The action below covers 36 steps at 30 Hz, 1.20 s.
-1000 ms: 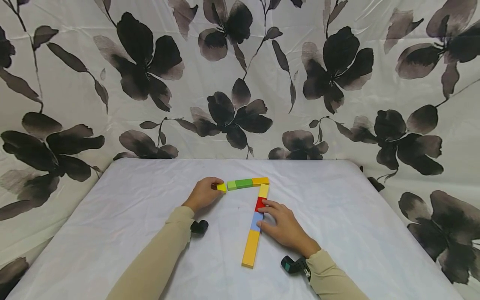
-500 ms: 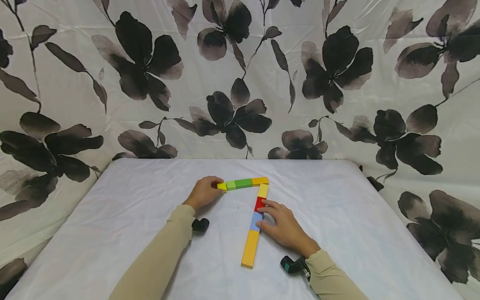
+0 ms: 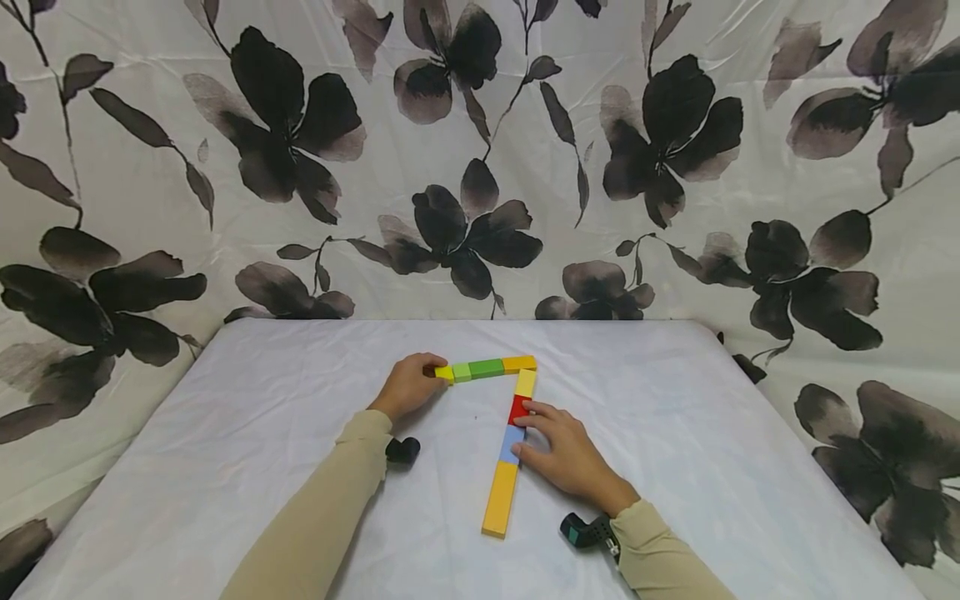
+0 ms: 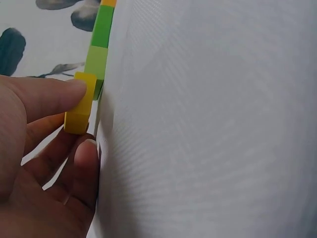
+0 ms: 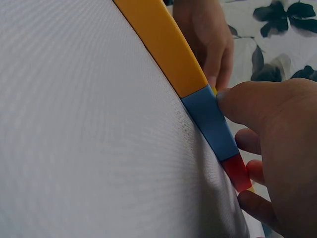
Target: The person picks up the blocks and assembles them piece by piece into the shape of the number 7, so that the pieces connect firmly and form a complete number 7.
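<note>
My left hand pinches a small yellow block between thumb and fingers. That block sits at the left end of a row on the table, right against a light green block. A darker green block and an orange block continue the row to the right. From there a second line runs toward me: a pale yellow block, a red block, a blue block and a long orange block. My right hand rests its fingertips along the right side of the red and blue blocks.
A white cloth covers the table. Behind it hangs a floral curtain. A black wrist camera sits under the left wrist, another wrist device by the right one.
My left hand has slid the small yellow block slightly right, closing the gap to the light green block. The right hand has stayed in place.
</note>
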Tool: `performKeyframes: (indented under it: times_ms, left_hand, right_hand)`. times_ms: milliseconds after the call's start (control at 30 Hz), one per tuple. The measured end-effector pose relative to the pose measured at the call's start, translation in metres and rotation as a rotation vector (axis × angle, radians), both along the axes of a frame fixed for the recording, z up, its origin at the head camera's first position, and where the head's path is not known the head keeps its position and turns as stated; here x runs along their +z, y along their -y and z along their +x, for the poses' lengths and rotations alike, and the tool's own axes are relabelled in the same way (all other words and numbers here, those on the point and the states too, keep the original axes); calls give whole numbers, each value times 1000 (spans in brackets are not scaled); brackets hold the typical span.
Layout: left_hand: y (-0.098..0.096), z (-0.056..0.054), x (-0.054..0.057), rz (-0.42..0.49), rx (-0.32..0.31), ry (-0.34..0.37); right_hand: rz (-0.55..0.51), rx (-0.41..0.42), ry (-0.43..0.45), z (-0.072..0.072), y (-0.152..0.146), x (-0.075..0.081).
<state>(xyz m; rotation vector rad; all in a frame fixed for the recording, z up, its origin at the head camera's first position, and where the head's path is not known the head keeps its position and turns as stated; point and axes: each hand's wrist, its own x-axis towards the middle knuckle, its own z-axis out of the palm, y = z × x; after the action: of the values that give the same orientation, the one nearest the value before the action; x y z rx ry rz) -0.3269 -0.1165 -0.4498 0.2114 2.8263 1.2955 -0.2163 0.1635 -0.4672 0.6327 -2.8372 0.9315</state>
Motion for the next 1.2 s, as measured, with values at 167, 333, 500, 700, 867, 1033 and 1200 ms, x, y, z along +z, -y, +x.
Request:
performKeyframes:
  times_ms: [167, 333, 500, 700, 867, 1033, 1200]
  left_hand:
    - [-1, 0, -2, 1, 7, 2]
    - [-1, 0, -3, -11, 8, 0]
    - [-3, 2, -1, -26, 4, -5]
    - [-5, 2, -1, -36, 14, -1]
    - [-5, 2, -1, -41, 17, -2]
    - [-5, 3, 0, -39, 25, 11]
    - [-5, 4, 2, -36, 26, 15]
  right_hand:
    - [-4, -3, 4, 1, 0, 1]
    - [1, -4, 6, 1, 1, 1]
    - [2, -4, 11, 1, 1, 2]
    - [0, 3, 6, 1, 1, 2]
    - [-1, 1, 8, 2, 1, 2]
    - [-11, -1, 17, 3, 1, 3]
    - [-14, 3, 12, 2, 1, 3]
